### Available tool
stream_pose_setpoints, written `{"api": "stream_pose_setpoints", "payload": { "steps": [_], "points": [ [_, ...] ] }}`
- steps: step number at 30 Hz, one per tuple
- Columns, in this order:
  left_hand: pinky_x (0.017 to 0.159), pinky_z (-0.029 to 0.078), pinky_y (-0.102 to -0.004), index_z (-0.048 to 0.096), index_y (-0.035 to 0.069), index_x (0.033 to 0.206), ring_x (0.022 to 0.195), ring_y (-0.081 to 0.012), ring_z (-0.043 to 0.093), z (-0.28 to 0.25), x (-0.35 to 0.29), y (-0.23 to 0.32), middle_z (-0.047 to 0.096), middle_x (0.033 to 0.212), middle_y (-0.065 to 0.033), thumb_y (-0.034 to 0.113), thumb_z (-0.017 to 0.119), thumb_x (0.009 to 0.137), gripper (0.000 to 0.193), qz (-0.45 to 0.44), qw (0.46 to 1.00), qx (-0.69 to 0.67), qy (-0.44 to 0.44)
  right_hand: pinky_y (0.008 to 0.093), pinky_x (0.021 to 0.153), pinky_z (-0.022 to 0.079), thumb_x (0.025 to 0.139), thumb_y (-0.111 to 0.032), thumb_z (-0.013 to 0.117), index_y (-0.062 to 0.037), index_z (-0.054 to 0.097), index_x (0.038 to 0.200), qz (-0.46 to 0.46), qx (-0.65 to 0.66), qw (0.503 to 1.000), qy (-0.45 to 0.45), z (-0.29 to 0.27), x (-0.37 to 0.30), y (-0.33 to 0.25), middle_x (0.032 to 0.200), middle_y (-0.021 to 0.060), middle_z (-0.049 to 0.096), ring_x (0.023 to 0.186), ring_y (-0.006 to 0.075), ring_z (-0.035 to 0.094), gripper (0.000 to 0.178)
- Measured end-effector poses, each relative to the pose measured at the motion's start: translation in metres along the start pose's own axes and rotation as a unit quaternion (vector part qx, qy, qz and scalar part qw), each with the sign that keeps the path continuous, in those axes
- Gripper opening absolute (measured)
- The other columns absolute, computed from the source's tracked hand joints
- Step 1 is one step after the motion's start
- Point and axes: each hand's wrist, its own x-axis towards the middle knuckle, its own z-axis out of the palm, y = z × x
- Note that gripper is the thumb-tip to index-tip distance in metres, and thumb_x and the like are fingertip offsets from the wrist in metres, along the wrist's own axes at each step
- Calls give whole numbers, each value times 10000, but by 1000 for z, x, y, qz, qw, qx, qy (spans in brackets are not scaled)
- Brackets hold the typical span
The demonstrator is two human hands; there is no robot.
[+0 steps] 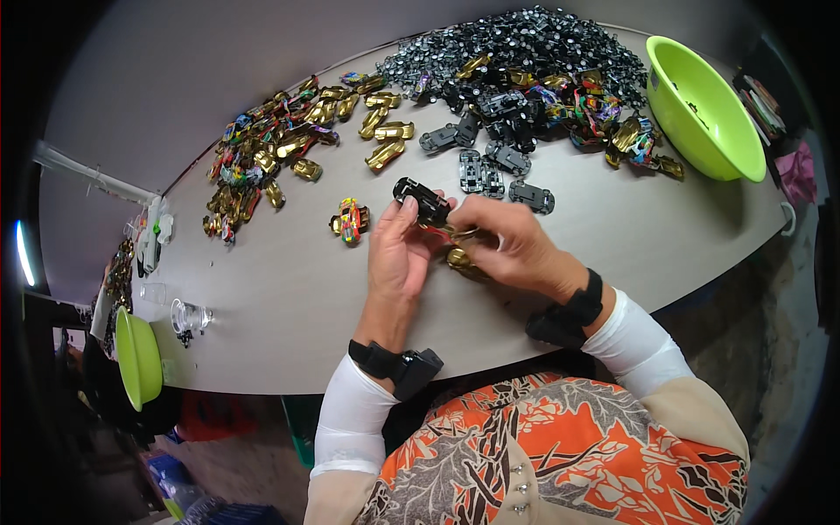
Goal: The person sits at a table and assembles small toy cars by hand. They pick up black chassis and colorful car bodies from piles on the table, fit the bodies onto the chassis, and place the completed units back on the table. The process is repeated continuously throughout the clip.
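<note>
At the far left, a green basin [140,359] is seen beside the table edge. Next, a clear plastic cup [190,316] is placed on the table [280,315], with small dark pieces [185,338] scattered beside it; these could be lost if the cup were knocked by a sleeve. Beyond, gold and multicoloured toy cars [262,157] are piled loosely, and one red-and-yellow car [352,221] is set apart, just left of the hands.

By the left hand [398,258], partly closed, a black car chassis [423,203] is held above the table, the thumb laid against it. By the right hand [514,238], the fingers are curled in close to the chassis; what is pinched there cannot be told. Under that hand a gold car body [464,262] is partly hidden. The chassis could be tipped or dropped if the left thumb were slackened while it is pushed from the right, and a thin part could be bent by too hard a press.

Beyond the hands, grey chassis pieces [531,197] are grouped below a dark heap of parts [525,52], which could slide if brushed. At the far right, a green bowl [700,131] is tilted.
</note>
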Motion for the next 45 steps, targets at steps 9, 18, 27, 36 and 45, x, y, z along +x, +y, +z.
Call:
{"api": "stream_pose_setpoints", "payload": {
  "steps": [9, 18, 27, 36, 45],
  "points": [
    [664, 573, -324, 530, 11, 1007, 789, -167, 642, 10, -7, 5, 635, 901, -85, 71, 518, 874, 146, 2, 986, 158, -45, 284, 552, 451, 691, 47, 577, 6, 547, 913, 37, -24, 997, 58, -16, 3, 5, 832, 107, 554, 655, 191, 587, 227],
    [695, 561, -304, 521, -17, 966, 772, -181, 642, 18, -5, -15, 632, 908, -110, 67, 545, 874, 127, 72, 992, 106, 2, 251, 625, 481, 687, -81, 743, 27, 468, 1028, 234, 177, 930, 220, 7, 4, 28, 847, 76, 560, 739, 128, 560, 452],
    [660, 546, -264, 528, -10, 884, 744, -130, 628, 17, -7, -13, 630, 859, -93, 54, 558, 859, 75, 112, 968, 223, 14, 188, 465, 391, 752, -83, 680, -17, 529, 934, 310, 296, 886, 178, 0, 5, 28, 743, 16, 574, 570, 44, 491, 246],
    [587, 551, -270, 509, 33, 800, 717, -133, 639, 16, -7, -3, 648, 843, -110, 48, 607, 823, 102, 24, 995, 98, 8, 195, 594, 466, 746, -19, 608, -22, 544, 973, 158, 142, 971, 112, 0, 5, 12, 868, 10, 571, 641, 54, 521, 236],
    [620, 550, -266, 535, 59, 856, 716, -131, 626, 13, -7, -2, 633, 847, -58, 45, 628, 806, 107, -25, 992, 117, -50, 215, 613, 449, 732, -36, 620, 11, 564, 935, 173, 90, 980, 43, -9, 3, 12, 858, 48, 565, 701, 93, 544, 216]
  ]
}}
